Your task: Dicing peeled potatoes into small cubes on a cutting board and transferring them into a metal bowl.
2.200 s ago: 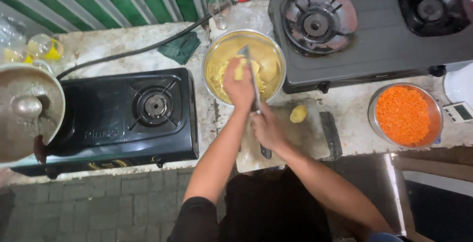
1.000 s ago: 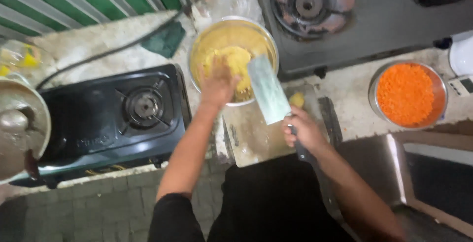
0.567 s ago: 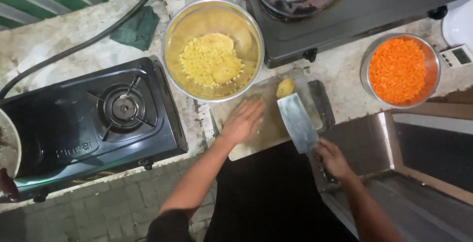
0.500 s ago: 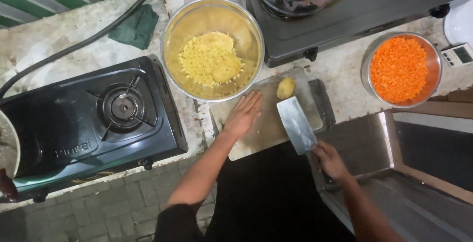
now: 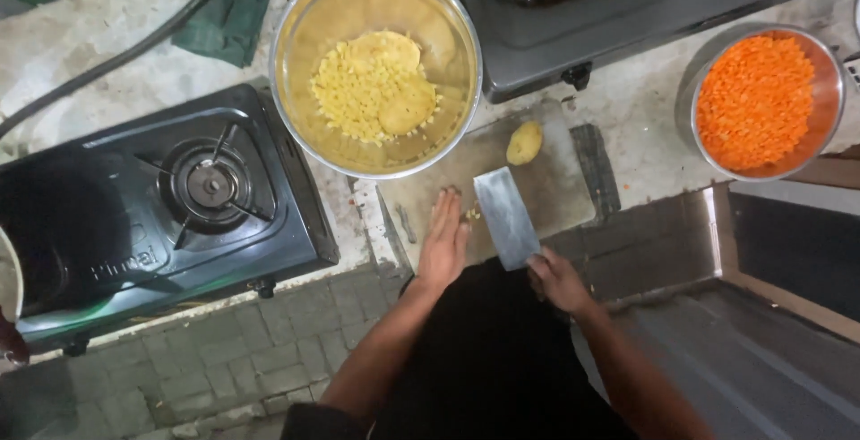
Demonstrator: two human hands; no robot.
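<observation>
My left hand [image 5: 444,241] lies flat with fingers together on the cutting board [image 5: 555,191], next to a few yellow bits. My right hand [image 5: 557,279] grips the handle of a cleaver [image 5: 506,216] whose broad blade rests on the board just right of the left hand. A peeled yellow potato piece [image 5: 524,142] sits near the board's far edge. Behind the board stands a steel bowl [image 5: 296,28] holding diced yellow potato and two larger pieces.
A black single-burner stove [image 5: 161,198] stands to the left, a grey stove [image 5: 645,1] at the back right. A steel bowl of orange diced carrot [image 5: 760,99] is at the right. A green cloth [image 5: 228,21] and a dark hose [image 5: 107,59] lie behind.
My left hand left the bowl and came down onto the board. The cleaver came back from the bowl and now rests flat on the board.
</observation>
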